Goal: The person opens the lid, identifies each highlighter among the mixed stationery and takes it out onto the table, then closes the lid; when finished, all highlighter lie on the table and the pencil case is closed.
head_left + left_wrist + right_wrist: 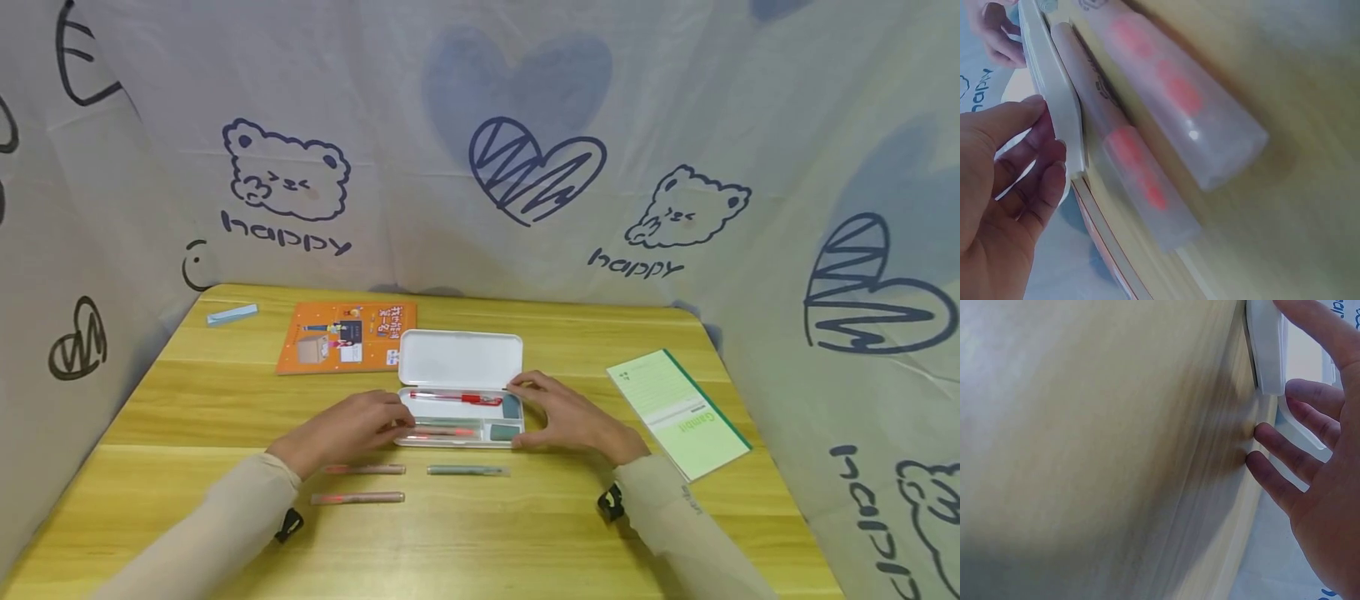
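Note:
A white pencil case (461, 358) lies with its lid raised. A red pen (457, 398) lies in its back compartment, a pink highlighter (450, 432) and a dark green block (504, 432) in the front part. My left hand (363, 423) is at the case's left end, thumb and index finger pinching the highlighter's left end, which they hide; in the left wrist view the other fingertips sit at the case's wall (1060, 112). My right hand (566, 417) rests spread round the right end, thumb at the near corner and index finger near the hinge.
On the wooden table (465, 550), two pink highlighters (367, 469) and a grey-green one (467, 471) lie before the case. Behind stands an orange book (318, 337) lying flat, with a light blue strip (232, 314) at far left. A green notepad (678, 412) lies right.

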The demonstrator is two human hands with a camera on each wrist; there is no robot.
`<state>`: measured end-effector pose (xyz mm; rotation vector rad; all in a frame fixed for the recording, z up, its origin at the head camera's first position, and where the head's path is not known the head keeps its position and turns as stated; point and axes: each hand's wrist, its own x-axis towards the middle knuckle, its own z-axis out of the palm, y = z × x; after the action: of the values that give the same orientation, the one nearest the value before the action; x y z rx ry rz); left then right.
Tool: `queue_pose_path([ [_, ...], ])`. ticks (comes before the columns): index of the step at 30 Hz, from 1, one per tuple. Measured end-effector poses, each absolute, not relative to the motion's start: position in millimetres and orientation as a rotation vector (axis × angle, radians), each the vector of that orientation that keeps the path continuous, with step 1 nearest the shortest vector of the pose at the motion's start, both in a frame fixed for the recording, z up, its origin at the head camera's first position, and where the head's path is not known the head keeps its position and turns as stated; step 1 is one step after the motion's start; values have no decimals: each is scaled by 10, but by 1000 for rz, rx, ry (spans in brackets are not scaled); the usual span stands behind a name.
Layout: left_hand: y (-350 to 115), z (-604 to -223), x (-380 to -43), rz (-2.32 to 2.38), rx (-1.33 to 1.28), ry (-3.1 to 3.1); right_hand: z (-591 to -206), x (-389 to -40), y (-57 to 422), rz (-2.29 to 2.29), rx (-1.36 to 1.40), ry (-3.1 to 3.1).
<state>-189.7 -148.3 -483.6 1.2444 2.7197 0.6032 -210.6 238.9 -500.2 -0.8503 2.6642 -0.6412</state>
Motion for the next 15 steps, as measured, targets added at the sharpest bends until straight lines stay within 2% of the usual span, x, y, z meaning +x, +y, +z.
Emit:
queue_pose_path([
  [15, -1339, -4833, -1841, 599, 1065, 2810, -5000, -2108, 2380, -637, -874, 2672],
])
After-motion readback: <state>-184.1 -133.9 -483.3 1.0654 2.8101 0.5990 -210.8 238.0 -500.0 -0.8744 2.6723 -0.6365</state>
